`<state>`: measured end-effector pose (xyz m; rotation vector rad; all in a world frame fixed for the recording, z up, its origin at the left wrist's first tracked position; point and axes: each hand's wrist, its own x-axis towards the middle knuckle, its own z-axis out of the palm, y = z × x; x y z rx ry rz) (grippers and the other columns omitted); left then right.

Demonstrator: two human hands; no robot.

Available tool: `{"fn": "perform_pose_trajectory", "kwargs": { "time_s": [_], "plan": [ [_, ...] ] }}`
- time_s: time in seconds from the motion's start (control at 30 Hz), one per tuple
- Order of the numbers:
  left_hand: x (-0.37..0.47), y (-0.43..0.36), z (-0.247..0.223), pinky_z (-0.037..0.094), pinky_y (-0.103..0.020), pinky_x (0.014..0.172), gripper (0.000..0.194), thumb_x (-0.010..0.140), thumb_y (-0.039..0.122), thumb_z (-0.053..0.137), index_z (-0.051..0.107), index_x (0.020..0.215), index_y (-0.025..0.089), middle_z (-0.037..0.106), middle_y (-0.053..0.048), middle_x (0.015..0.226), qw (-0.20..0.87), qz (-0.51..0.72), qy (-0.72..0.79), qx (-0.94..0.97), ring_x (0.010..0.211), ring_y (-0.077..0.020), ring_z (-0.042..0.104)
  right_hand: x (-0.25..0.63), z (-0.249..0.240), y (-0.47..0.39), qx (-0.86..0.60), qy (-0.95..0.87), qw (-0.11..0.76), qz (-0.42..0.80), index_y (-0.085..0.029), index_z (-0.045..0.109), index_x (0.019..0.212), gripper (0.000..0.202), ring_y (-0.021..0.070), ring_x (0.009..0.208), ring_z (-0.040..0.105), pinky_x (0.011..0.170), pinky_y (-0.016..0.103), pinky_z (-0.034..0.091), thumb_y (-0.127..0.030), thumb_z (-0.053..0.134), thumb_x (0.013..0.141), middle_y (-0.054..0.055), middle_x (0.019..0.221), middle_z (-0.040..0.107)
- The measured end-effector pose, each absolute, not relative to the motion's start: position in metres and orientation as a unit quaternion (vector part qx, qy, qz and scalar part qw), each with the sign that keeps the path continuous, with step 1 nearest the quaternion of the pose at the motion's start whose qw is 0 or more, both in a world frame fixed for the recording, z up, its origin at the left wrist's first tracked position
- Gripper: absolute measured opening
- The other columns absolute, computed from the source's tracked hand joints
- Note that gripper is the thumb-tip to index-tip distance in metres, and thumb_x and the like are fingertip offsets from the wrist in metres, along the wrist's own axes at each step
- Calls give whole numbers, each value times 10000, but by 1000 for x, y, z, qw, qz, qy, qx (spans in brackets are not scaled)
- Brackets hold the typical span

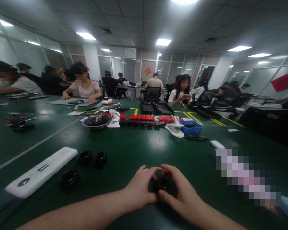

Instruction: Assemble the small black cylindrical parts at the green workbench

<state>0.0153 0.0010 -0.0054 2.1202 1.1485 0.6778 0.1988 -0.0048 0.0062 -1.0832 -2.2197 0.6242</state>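
Observation:
Both of my hands meet near the front edge of the green table [139, 147]. My left hand [139, 187] and my right hand [180, 191] curl around one small black ring-shaped part [162, 184], fingertips touching it from both sides. Most of the part is hidden by my fingers. Three more black ring-shaped parts lie to the left: two side by side [85, 158] [100, 159] and one nearer me [69, 180].
A long white power strip [42, 171] lies at the left. Further back sit a metal bowl [96, 122], red and black blocks [144, 118], a white clamp [174, 129], a blue tray [191, 127] and a black case [156, 108]. Several people sit around the tables behind.

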Motion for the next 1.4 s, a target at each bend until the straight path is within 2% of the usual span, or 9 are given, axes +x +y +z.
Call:
{"fn": "perform_pose_trajectory", "kwargs": {
  "time_s": [0.2,0.3,0.47,0.63,0.73,0.97,1.2,1.4],
  "plan": [
    [16,2,-9,143,-492,1024,676,616,274,703,395,1218,246,613,-2,939,310,260,432,806,938,-213,552,199,6,-7,-385,-832,315,246,-213,376,1192,478,213,945,556,848,381,453,-149,520,741,71,1026,566],
    [16,2,-8,143,-502,1020,658,615,289,712,409,1198,250,616,-5,944,314,262,431,804,934,-215,554,199,9,-8,-363,-841,319,245,-216,352,1217,507,217,995,543,881,394,437,-120,496,740,85,1087,553],
    [16,1,-4,152,-486,1025,609,620,259,706,437,1166,249,607,-14,984,317,260,427,806,940,-202,553,198,9,-7,-375,-843,296,249,-197,345,1240,586,252,1084,495,923,439,402,-130,558,698,116,1194,503],
    [15,1,-6,146,-490,1025,675,616,279,713,402,1214,246,611,-11,955,310,257,437,804,944,-213,551,198,6,-5,-405,-827,305,242,-201,415,1168,460,231,947,559,842,407,458,-166,550,730,86,1040,571],
    [15,1,-8,146,-488,1022,676,619,287,714,396,1215,251,616,-3,944,312,264,430,805,935,-211,555,199,7,-6,-387,-829,322,244,-205,425,1147,414,225,933,567,832,395,467,-168,527,748,84,1028,577],
    [17,1,-6,154,-490,1018,619,615,272,710,435,1170,252,609,-4,972,313,264,429,805,932,-212,555,199,13,-8,-362,-843,309,251,-199,394,1188,508,242,1039,525,899,418,432,-103,524,706,107,1145,535],
    [15,2,-8,143,-494,1026,661,616,287,713,415,1203,233,610,-13,935,308,259,439,803,967,-224,542,198,7,-4,-412,-820,314,242,-196,393,1167,472,218,912,577,828,392,473,-164,546,722,70,975,586],
    [16,1,-6,143,-503,1023,660,617,277,716,410,1202,253,613,-11,955,311,259,433,806,959,-216,549,200,5,-7,-368,-833,334,242,-214,321,1226,525,218,1005,552,885,415,443,-130,496,738,90,1075,567]
  ]
}}
